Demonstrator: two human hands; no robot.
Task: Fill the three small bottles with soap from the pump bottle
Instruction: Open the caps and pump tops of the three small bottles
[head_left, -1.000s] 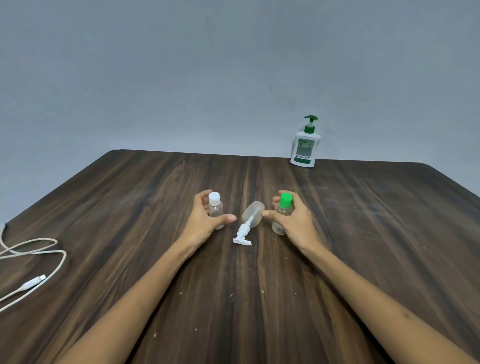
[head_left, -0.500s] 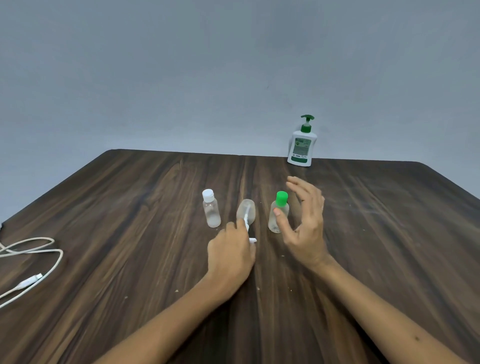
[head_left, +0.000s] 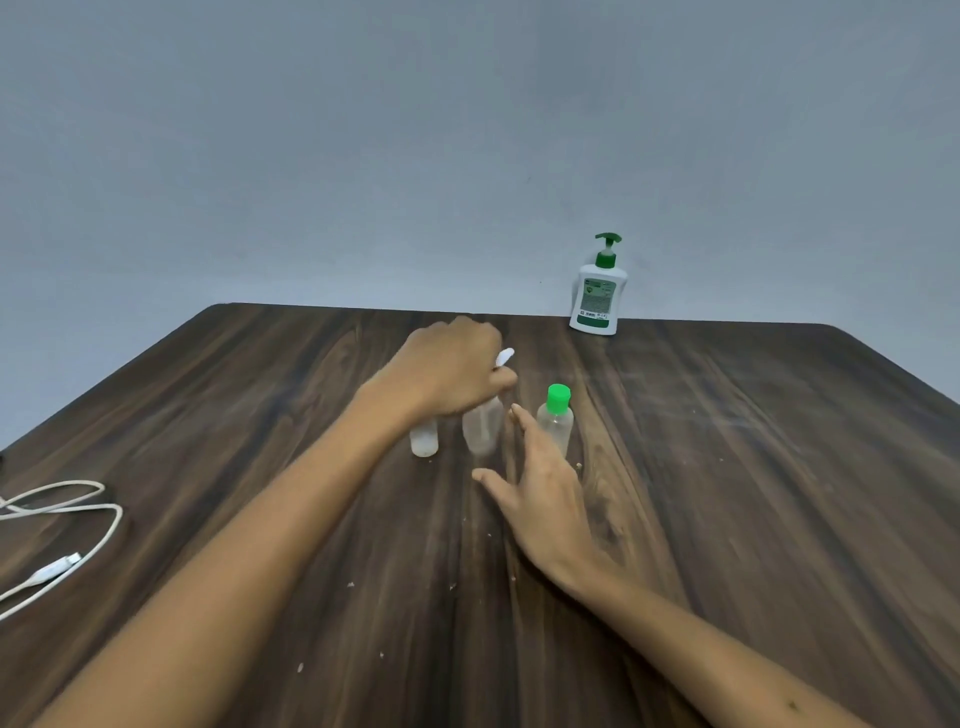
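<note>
Three small clear bottles stand mid-table. My left hand (head_left: 452, 374) grips the white spray top of the middle spray bottle (head_left: 483, 428), holding it upright. The white-capped bottle (head_left: 424, 441) is just left of it, its cap hidden behind my left hand. The green-capped bottle (head_left: 556, 418) stands to the right. My right hand (head_left: 545, 488) hovers open, fingers spread, just in front of the middle and green-capped bottles, touching neither. The white pump bottle (head_left: 597, 296) with a green pump stands at the table's far edge.
A white cable (head_left: 62, 525) lies coiled at the left edge of the dark wooden table (head_left: 753, 467). Small crumbs dot the tabletop near me. A grey wall rises behind the table.
The spray bottle went from lying on its side to standing upright in my left hand. My right hand let go of the green-capped bottle and drew back, open.
</note>
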